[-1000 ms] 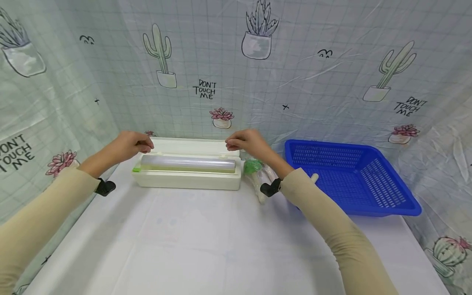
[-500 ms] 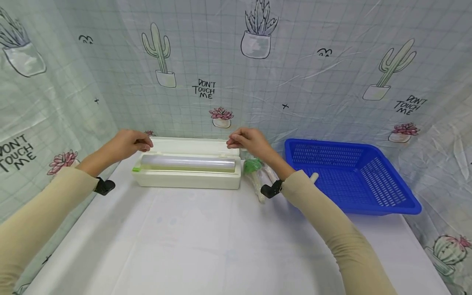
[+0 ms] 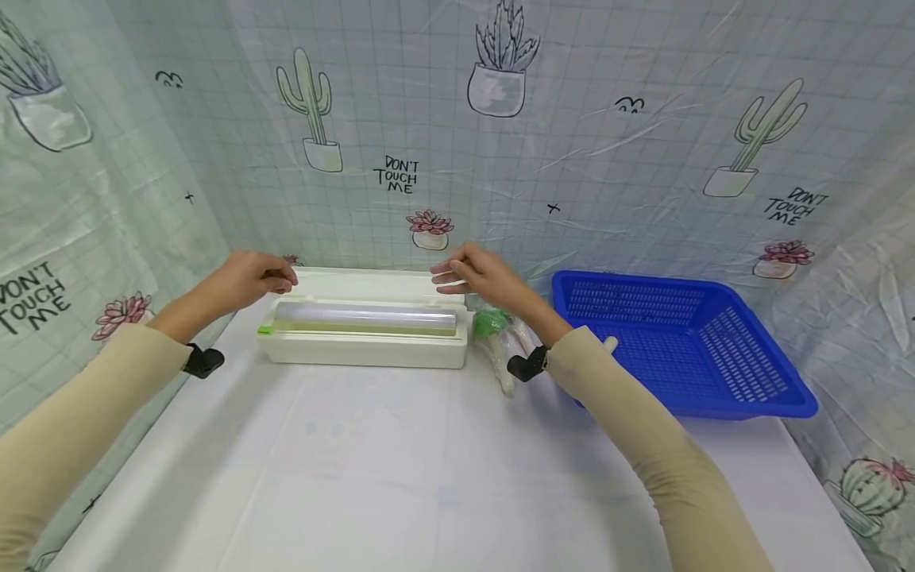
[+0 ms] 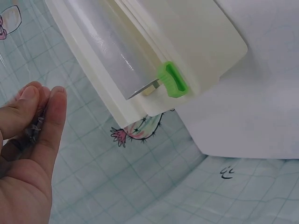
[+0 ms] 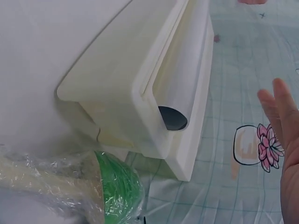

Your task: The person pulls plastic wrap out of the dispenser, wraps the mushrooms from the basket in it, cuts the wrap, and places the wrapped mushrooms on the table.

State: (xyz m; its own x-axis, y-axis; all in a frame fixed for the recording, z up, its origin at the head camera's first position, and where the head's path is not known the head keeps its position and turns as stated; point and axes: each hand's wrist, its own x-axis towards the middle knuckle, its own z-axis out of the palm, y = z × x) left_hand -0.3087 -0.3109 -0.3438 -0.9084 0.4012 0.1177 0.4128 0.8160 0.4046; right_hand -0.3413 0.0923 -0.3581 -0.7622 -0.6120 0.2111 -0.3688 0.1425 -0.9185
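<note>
My left hand is raised behind the left end of a white cling film dispenser, its lid tipped back. Thumb and fingers pinch crumpled clear cling film; where the sheet runs is hard to see. Inside the dispenser lies a shiny film roll, and a green slider sits at its left end. My right hand hovers over the dispenser's right end, fingers spread apart, with nothing visibly held. Below it lie pale-stemmed, green-topped things wrapped in film; my forearm covers part of them.
A blue plastic basket stands at the right of the white table, and a pale rounded end shows at its left side. A printed curtain hangs close behind the dispenser.
The fingers of my right hand were closed together in a pinch and have now spread apart. My left hand keeps its pinch in nearly the same place. Dispenser and basket have not moved.
</note>
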